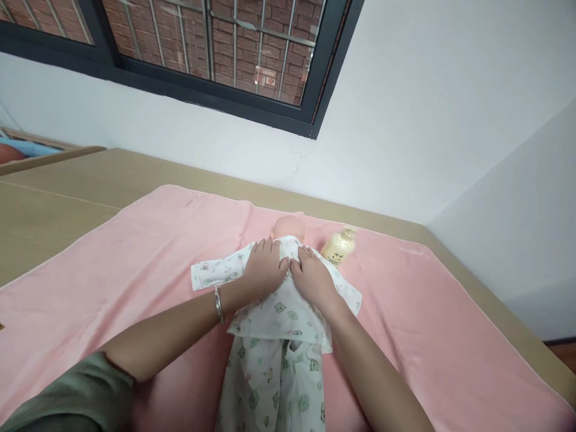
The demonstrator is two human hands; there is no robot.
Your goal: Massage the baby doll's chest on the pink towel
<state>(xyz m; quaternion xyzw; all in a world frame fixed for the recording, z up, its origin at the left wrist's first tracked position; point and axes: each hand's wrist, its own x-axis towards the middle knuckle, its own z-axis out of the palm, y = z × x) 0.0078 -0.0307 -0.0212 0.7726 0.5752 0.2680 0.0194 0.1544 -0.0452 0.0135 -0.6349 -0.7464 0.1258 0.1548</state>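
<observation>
Both hands point(288, 273) flat, apparently touching.

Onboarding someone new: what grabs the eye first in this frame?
Both hands, left hand and right hand, rest flat side by side on the chest of a baby doll in printed white clothes. It lies mid-frame on a pink blanket, with a cream pump bottle just right of its head.

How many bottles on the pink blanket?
1. A cream bottle lies on the pink blanket, right of the doll's head, beyond the right hand. None shows near the left hand; the doll's clothes could hide another.
</observation>
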